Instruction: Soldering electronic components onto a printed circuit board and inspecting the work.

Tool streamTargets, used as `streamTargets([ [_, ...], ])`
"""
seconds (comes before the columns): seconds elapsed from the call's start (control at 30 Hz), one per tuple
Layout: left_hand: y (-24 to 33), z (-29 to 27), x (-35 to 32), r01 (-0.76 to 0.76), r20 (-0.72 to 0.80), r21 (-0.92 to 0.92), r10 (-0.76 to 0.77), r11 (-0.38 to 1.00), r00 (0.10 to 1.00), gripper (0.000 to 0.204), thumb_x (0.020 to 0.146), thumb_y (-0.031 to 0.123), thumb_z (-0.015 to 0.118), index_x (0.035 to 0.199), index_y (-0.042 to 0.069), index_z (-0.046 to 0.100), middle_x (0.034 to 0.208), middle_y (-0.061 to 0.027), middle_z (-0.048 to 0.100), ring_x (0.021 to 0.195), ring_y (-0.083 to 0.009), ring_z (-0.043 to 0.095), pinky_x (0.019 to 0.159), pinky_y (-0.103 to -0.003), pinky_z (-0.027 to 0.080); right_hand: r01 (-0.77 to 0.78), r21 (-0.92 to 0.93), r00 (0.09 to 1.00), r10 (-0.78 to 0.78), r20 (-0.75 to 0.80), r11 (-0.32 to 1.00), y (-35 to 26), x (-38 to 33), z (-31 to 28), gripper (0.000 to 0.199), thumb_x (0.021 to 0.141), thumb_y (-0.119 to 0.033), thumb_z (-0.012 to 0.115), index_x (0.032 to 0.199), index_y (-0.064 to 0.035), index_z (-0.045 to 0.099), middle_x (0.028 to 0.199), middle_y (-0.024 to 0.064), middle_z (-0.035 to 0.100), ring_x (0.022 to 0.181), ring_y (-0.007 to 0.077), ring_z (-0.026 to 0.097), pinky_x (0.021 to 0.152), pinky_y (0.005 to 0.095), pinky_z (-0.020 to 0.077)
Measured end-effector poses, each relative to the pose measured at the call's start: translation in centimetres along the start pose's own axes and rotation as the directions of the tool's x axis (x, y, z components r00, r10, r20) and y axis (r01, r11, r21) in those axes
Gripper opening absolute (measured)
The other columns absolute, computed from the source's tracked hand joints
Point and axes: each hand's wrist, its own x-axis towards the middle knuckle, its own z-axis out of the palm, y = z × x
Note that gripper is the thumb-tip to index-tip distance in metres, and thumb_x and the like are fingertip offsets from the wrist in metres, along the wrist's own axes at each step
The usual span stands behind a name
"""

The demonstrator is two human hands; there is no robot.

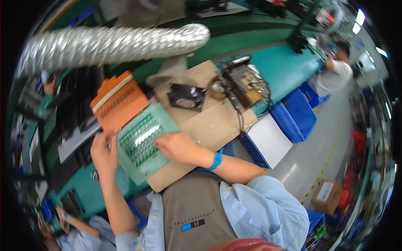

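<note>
- Teal surface (90,198) runs beneath the work, a silver duct (113,46) stretching beyond the pale green frame (168,120).
- Left hand (104,152) is at the frame's left edge, near its upper-left corner; thumb and forefinger almost meet, but I cannot tell whether they pinch the rim or merely touch it.
- Orange holder (122,104) meets the frame's upper-left side, leaving little room to shift that way.
- Circuit board (143,140) lies within the frame, between both hands. Both pieces look light and stiff, the frame perhaps slippery; the board's rows of small parts seem fragile, so the frame's plain margins would be the safer hold.
- Right hand (178,146) is over the frame's right part, fingers bunched and curled down; whatever they may hold is hidden.
- Cardboard sheet (213,129) reaches under and right of the frame, its bare stretch there giving the most room.
- Black fan (186,97) sits apart, upper right of the frame; a metal-cased unit (246,83) stands farther right.
</note>
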Motion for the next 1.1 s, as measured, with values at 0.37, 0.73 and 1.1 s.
streamTargets([
  [0.37,-6.9,-2.8,9.4,0.149,-0.148,0.045,-0.141,0.988,0.979,0.032,0.101,0.015,0.055,0.124,0.005,0.074,0.113,-0.0118,0.075,0.095,-0.0298,0.07,0.084,-0.036,0.054,-0.308,0.264,0.94,0.336,-0.066,0.914,0.9,-6.1,-3.7,0.019,0.085,0.002,0.071,0.102,-0.0045,0.075,0.084,0.0051,0.074,0.061,0.0196,0.06,0.059,0.0293,0.0489],
  [0.73,-9.2,2.3,14.5,0.281,0.122,0.14,-0.298,0.949,0.947,0.033,0.1,0.026,0.059,0.12,0.006,0.078,0.108,-0.0118,0.079,0.09,-0.0288,0.075,0.083,-0.036,0.059,-0.222,0.117,0.969,0.233,-0.085,0.968,1.3,-5.7,-3.0,0.019,0.085,0.003,0.071,0.1,-0.0063,0.075,0.079,0.0028,0.07,0.057,0.0169,0.054,0.056,0.0294,0.0444],
  [1.1,-7.2,-1.1,13.9,0.182,0.052,0.08,-0.186,0.98,0.981,0.024,0.093,0.023,0.072,0.106,0.004,0.081,0.097,-0.01,0.077,0.079,-0.0213,0.071,0.072,-0.031,0.056,-0.212,0.109,0.973,0.22,-0.072,0.971,1.0,-6.0,-3.1,0.017,0.084,0.003,0.07,0.098,-0.0074,0.075,0.076,0.002,0.066,0.058,0.0169,0.052,0.056,0.0294,0.0431],
])
